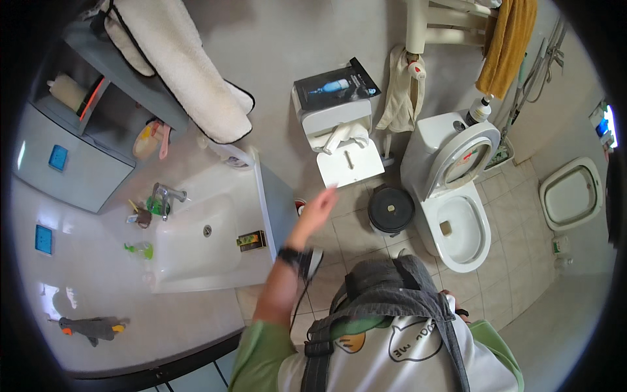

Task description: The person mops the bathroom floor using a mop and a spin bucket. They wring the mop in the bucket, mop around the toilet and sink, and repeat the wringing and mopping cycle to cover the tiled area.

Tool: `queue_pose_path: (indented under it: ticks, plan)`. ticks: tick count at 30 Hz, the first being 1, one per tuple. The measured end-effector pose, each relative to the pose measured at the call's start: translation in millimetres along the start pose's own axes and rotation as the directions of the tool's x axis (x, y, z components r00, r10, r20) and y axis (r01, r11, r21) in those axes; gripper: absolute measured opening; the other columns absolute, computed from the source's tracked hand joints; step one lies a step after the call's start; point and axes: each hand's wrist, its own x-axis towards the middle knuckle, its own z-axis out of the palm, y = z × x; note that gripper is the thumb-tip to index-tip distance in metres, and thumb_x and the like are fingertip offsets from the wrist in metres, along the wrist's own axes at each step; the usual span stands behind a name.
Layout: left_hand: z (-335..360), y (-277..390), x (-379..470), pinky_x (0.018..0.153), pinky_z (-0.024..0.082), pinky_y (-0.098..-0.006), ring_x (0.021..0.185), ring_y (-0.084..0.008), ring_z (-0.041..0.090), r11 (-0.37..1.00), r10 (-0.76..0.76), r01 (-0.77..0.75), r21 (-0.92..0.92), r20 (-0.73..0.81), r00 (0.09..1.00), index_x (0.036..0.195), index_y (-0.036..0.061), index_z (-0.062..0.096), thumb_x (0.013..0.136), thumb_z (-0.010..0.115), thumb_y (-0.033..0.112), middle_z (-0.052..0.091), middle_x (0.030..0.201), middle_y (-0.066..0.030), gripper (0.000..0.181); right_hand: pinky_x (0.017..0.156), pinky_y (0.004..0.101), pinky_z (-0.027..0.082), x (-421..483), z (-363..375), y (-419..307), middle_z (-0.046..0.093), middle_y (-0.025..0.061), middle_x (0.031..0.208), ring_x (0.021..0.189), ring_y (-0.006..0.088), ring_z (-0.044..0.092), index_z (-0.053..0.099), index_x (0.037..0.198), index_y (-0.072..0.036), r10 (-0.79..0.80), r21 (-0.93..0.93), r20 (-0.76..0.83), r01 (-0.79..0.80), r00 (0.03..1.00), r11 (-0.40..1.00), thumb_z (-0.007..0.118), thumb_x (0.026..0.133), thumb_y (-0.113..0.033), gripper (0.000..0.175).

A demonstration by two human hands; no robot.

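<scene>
My left hand (317, 208) is stretched forward, blurred, just below the lowered white flap (350, 169) of a wall-mounted tissue box (338, 117). Whether its fingers touch the flap's edge cannot be told. A crumpled white cloth or tissue (347, 136) hangs in the box's opening, and a dark printed packet (338, 88) lies on top. My right hand (449, 295) is mostly hidden beside my body; only a small part near the dark wristband shows.
Left stands a white sink (205, 264) with a metal faucet (165, 196) and a small box (254, 241) on its rim. A black-lidded bin (391, 208) is on the tiled floor beside a toilet (460, 230) with its lid raised. Towels hang above.
</scene>
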Motion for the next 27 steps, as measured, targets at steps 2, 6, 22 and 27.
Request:
queue_pose_path:
  ticks: [2, 6, 22, 27]
  plan:
    - [5, 12, 80, 0.089, 0.040, -0.0260, 0.103, -0.0134, 0.052, 0.951, 0.072, -0.041, -0.306, 0.091, 0.993, 0.123, -0.0005, 0.043, 0.091, 0.047, 0.025, 0.057, 0.112, -0.0091, 0.041, 0.071, 0.0380, 0.047, -15, 11, 9, 0.064, 0.0190, 0.086, 0.082, 0.0315, 0.061, 0.064, 0.085, -0.002, 0.078, -0.034, -0.025, -0.079, 0.997, 0.996, 0.057, 0.074, -0.027, 0.029]
    - [20, 19, 164, 0.090, 0.040, -0.0357, 0.107, -0.0307, 0.051, 0.972, -0.017, 0.038, 0.230, -0.093, 0.995, 0.113, -0.0020, 0.050, 0.082, 0.048, 0.014, 0.055, 0.111, -0.0200, 0.035, 0.072, 0.0387, 0.047, -49, 21, 6, 0.063, 0.0196, 0.087, 0.083, 0.0321, 0.061, 0.064, 0.086, -0.002, 0.151, 0.093, -0.107, -0.141, 0.983, 0.986, 0.056, 0.074, -0.027, 0.029]
    - [-24, -31, 252, 0.101, 0.029, -0.0348, 0.123, -0.0278, 0.035, 0.860, -0.146, -0.022, 0.510, 0.288, 0.946, 0.131, 0.0042, 0.035, 0.079, 0.046, 0.020, 0.039, 0.132, -0.0181, 0.056, 0.076, 0.0420, 0.046, -151, 49, -19, 0.061, 0.0213, 0.094, 0.088, 0.0355, 0.058, 0.064, 0.089, -0.001, 0.437, 0.239, -0.306, -0.376, 0.846, 0.895, 0.050, 0.075, -0.023, 0.030]
    - [-18, -11, 230, 0.103, 0.024, -0.0361, 0.123, -0.0323, 0.033, 0.691, -0.037, 0.016, 0.723, 0.014, 0.999, 0.130, 0.0001, 0.035, 0.072, 0.051, 0.012, 0.038, 0.132, -0.0202, 0.061, 0.077, 0.0417, 0.046, -135, 51, -39, 0.062, 0.0185, 0.095, 0.088, 0.0362, 0.057, 0.063, 0.093, -0.005, 0.479, 0.126, -0.249, -0.462, 0.842, 0.878, 0.045, 0.077, -0.023, 0.030]
